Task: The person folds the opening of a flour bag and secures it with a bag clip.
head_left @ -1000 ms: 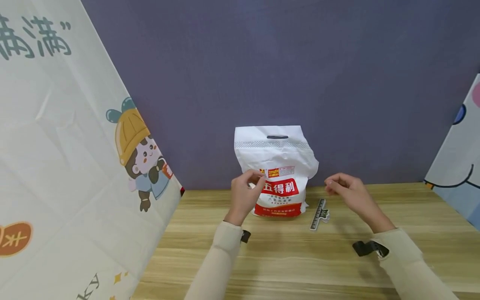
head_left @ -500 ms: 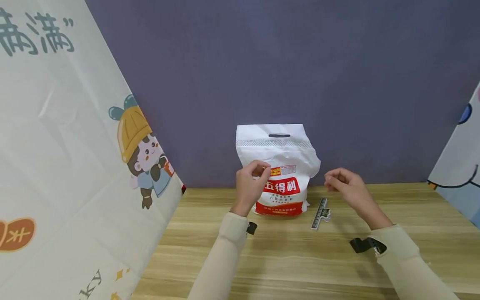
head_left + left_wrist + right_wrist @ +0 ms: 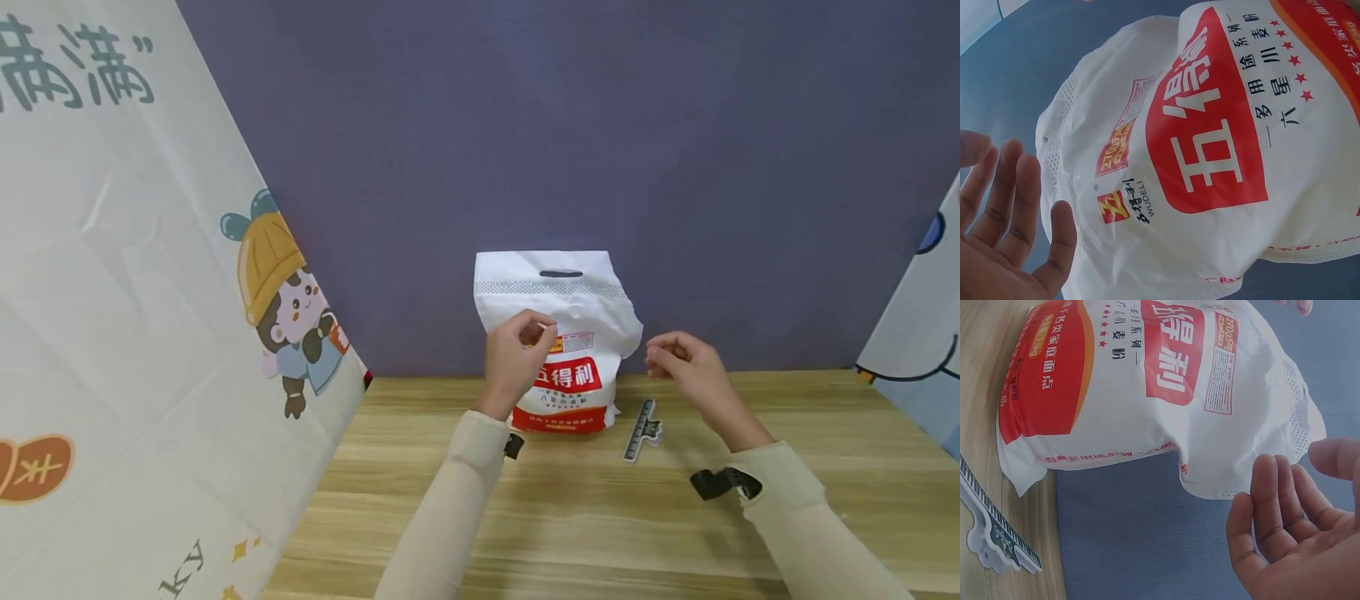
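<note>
A white bag of flour [image 3: 568, 400] with red panels and a handle slot stands upright at the back of the table. In the head view my left hand [image 3: 517, 358] overlaps the bag's left side, fingers loosely bent with nothing in them. The left wrist view shows those fingers [image 3: 1019, 200] near the bag's upper part. To the bag's right, my right hand [image 3: 693, 375] hovers with loosely curled fingers, also holding nothing. In the right wrist view its fingertips lie close to the bag's top edge. Below it, a piano-key patterned clip [image 3: 640, 431] lies on the table.
The wooden table [image 3: 600, 525] meets a dark blue-purple backdrop [image 3: 675, 167] just behind the bag. A white printed sheet [image 3: 150, 333] borders the left side, and another printed panel [image 3: 922, 367] borders the right.
My left hand has moved right and slightly up, across the front of the bag. The right hand has shifted a little to the left. Bag and clip stay in place.
</note>
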Motion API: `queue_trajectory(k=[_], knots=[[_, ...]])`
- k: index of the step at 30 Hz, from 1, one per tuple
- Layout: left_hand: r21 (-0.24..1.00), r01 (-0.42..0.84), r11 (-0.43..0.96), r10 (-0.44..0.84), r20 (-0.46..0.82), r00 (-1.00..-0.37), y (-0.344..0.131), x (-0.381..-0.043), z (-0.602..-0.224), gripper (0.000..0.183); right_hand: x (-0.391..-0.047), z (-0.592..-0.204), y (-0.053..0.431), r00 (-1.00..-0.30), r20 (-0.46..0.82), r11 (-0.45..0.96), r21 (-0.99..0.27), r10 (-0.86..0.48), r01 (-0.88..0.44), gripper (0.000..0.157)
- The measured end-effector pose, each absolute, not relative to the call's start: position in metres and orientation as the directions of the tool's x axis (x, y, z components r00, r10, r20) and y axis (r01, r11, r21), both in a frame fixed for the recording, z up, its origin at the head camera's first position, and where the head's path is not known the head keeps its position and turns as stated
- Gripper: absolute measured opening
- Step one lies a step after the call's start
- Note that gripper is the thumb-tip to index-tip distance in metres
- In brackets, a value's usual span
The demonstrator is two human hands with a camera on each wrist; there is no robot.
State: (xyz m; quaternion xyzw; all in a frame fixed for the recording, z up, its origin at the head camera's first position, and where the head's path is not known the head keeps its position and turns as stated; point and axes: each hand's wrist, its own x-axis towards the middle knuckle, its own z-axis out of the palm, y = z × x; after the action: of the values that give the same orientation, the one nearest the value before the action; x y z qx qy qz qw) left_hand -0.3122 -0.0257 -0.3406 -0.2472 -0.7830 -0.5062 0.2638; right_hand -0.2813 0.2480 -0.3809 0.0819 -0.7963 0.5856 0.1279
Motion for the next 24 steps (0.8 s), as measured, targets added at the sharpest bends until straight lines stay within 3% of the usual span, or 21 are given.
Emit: queue_trajectory(k=[8,15,24], knots=[[0.595,0.679,0.429,0.174,0.684,-0.709,-0.016,-0.316,-0.333,0.008,-0.287,-0.377,0.247,-0.967,0.251,0.309,-0.924,0.042,-0.226,0.028],[0.540,0.688,0.485,0.225,0.683,-0.695,-0.009,-0.320,-0.325,0.008,-0.297,-0.373,0.247,-0.970,0.240,0.303,-0.928,0.040,-0.217,0.041],[0.401,0.679,0.615,0.310,0.669,-0.675,-0.002,-0.324,-0.318,0.011,-0.302,-0.374,0.247,-0.975,0.219,0.362,-0.913,0.045,-0.188,0.045]])
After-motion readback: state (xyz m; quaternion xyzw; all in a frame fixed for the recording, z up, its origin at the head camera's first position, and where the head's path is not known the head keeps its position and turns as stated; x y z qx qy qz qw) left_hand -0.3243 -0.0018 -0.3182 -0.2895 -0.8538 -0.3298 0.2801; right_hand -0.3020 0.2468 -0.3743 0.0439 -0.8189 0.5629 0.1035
